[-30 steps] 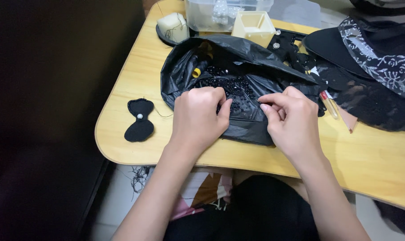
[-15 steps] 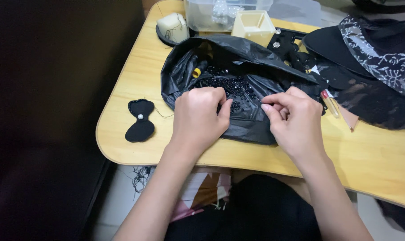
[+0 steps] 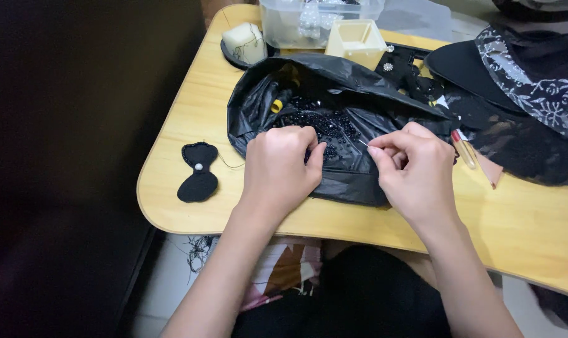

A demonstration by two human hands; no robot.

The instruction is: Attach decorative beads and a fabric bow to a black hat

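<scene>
A black plastic bag (image 3: 309, 81) lies open on the wooden table (image 3: 196, 106), holding a pile of small black beads (image 3: 321, 122). My left hand (image 3: 278, 166) rests curled on the bag's near side, fingertips among the beads. My right hand (image 3: 412, 169) pinches a thin needle (image 3: 363, 143) between thumb and forefinger, its tip pointing toward the beads. A black bow-shaped fabric piece (image 3: 198, 171) with a pale bead at its centre lies to the left, a thread trailing from it.
A clear plastic box (image 3: 278, 25), a cream square container (image 3: 356, 39) and a pale block on a dark dish (image 3: 243, 42) stand at the back. Black lace fabric (image 3: 534, 75) and a dark cap brim (image 3: 465, 66) lie right. The table's near edge curves by my lap.
Both hands stay over the bag. My right hand has shifted slightly right, still pinching the needle; my left hand barely moved.
</scene>
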